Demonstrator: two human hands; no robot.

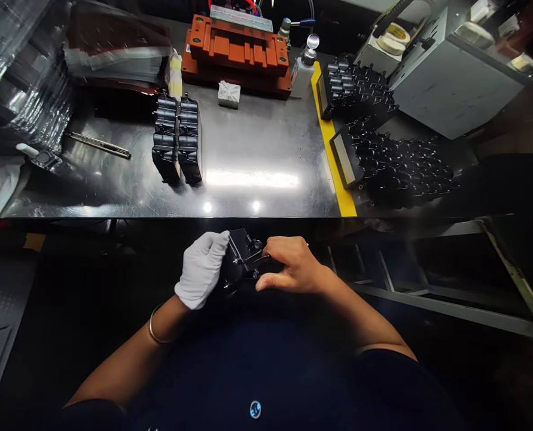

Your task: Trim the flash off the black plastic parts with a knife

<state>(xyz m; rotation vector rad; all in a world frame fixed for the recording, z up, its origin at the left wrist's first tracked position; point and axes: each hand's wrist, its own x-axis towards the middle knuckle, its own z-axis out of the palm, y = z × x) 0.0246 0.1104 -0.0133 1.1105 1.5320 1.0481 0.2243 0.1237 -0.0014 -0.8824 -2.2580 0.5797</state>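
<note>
My left hand (202, 269), in a white glove, grips a small black plastic part (241, 258) below the near edge of the metal table (252, 161). My bare right hand (291, 263) is closed on the same part from the right, its fingers pinching at its side. Whether it also holds a small tool I cannot make out. Both hands are close in front of my body, under the table's edge.
Two rows of finished black parts (177, 139) stand on the table at left. Heaps of black parts (396, 164) lie right of a yellow strip (333, 149). An orange fixture (237, 51), a white cloth (228, 94), a bottle (305, 66) and a grey box (454, 78) sit behind.
</note>
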